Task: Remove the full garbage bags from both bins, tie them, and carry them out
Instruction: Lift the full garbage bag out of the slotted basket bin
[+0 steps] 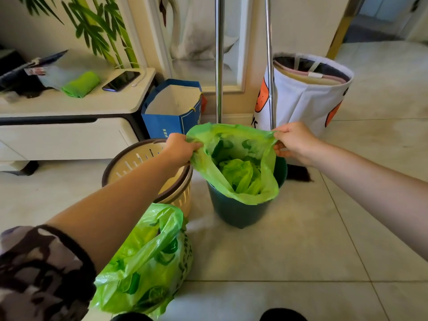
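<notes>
A green garbage bag (234,163) sits in a dark green bin (236,212) on the floor, its mouth pulled up and wide. My left hand (179,148) grips the bag's left edge and my right hand (293,141) grips its right edge. Left of it stands a beige slotted bin (136,158) with a brown rim, no bag showing in it. A second green garbage bag (148,258), full and off the bin, lies on the tiles near my feet under my left forearm.
A blue paper bag (171,107) and two metal poles (218,61) stand behind the bins. A white fabric hamper (308,98) is at the back right. A low white cabinet (69,121) with a phone (121,81) and a green cloth (81,84) is on the left.
</notes>
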The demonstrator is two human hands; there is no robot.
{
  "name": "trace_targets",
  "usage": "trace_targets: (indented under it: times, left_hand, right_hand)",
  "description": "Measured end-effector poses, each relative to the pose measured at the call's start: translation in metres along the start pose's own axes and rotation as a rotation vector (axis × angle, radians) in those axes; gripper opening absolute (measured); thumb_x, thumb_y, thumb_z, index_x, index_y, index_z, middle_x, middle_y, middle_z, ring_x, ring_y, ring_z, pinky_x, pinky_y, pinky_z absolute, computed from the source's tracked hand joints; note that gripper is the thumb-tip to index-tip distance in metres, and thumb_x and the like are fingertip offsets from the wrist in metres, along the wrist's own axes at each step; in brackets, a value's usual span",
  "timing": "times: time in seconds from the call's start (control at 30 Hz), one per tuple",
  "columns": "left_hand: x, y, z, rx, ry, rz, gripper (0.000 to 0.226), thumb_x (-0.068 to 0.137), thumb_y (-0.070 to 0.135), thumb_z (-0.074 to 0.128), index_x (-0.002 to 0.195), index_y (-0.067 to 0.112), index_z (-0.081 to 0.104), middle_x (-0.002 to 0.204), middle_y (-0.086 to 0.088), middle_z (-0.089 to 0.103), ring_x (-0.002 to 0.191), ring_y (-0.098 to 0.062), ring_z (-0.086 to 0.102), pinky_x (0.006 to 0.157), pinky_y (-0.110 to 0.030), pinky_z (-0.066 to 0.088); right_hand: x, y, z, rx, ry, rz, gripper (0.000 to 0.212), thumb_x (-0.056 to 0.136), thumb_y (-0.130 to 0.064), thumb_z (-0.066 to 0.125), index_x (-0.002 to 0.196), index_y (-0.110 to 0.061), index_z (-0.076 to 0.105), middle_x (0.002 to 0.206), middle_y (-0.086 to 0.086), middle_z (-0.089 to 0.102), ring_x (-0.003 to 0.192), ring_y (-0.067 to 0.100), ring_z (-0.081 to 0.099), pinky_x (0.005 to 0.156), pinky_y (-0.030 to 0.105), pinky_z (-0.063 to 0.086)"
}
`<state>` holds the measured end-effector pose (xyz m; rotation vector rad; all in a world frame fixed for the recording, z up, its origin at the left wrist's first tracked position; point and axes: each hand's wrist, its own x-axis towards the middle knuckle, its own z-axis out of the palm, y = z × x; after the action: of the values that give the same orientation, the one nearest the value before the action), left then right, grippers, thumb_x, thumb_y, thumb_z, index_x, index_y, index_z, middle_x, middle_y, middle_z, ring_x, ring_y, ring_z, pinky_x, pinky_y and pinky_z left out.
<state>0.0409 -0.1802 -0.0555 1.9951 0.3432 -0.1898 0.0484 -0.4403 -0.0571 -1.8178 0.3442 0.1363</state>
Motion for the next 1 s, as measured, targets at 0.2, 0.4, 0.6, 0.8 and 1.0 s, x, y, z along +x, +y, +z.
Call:
trace_targets:
  times: [0.2, 0.4, 0.6, 0.8, 1.0]
  left_hand:
    - [-0.015, 0.050, -0.020, -0.178, 0.038, 0.168, 0.011, 0.087, 0.018, 0.068, 0.086, 0.007, 0.067, 0.090, -0.017, 0.070, 0.078, -0.027, 0.069, 0.073, -0.039, 0.059]
    - [-0.038, 0.098, -0.042, -0.251, 0.123, 0.309, 0.012, 0.085, 0.020, 0.070, 0.075, 0.014, 0.067, 0.077, -0.009, 0.069, 0.067, -0.019, 0.067, 0.070, -0.035, 0.058]
    - [-0.088, 0.140, -0.062, -0.262, 0.200, 0.444, 0.015, 0.086, 0.023, 0.068, 0.076, 0.012, 0.066, 0.079, -0.011, 0.069, 0.075, -0.026, 0.068, 0.079, -0.045, 0.059]
    - [-0.139, 0.172, -0.082, -0.307, 0.228, 0.575, 0.015, 0.089, 0.021, 0.065, 0.074, 0.016, 0.065, 0.076, -0.006, 0.067, 0.077, -0.023, 0.067, 0.080, -0.043, 0.059]
    - [-0.175, 0.179, -0.090, -0.303, 0.256, 0.607, 0.016, 0.089, 0.022, 0.065, 0.073, 0.018, 0.064, 0.073, -0.002, 0.066, 0.067, -0.014, 0.065, 0.070, -0.029, 0.058]
  right_hand:
    - [-0.014, -0.043, -0.025, 0.191, 0.106, -0.070, 0.023, 0.095, -0.003, 0.044, 0.077, -0.008, 0.057, 0.070, 0.010, 0.049, 0.055, 0.015, 0.046, 0.041, 0.019, 0.050]
    - [-0.042, -0.090, -0.039, 0.219, 0.095, -0.236, 0.024, 0.096, -0.005, 0.043, 0.080, -0.012, 0.061, 0.071, 0.005, 0.052, 0.056, 0.013, 0.049, 0.046, 0.019, 0.050]
    - [-0.087, -0.138, -0.047, 0.317, 0.111, -0.355, 0.026, 0.095, -0.005, 0.045, 0.079, -0.014, 0.063, 0.059, 0.000, 0.060, 0.052, 0.011, 0.055, 0.048, 0.020, 0.053]
    - [-0.150, -0.177, -0.059, 0.264, 0.164, -0.563, 0.024, 0.097, 0.001, 0.040, 0.110, 0.004, 0.060, 0.046, -0.012, 0.059, 0.036, -0.008, 0.051, 0.042, 0.005, 0.039]
    - [-0.182, -0.182, -0.071, 0.264, 0.209, -0.579, 0.022, 0.093, 0.002, 0.045, 0.095, 0.000, 0.066, 0.045, -0.013, 0.061, 0.040, -0.006, 0.054, 0.044, 0.008, 0.042]
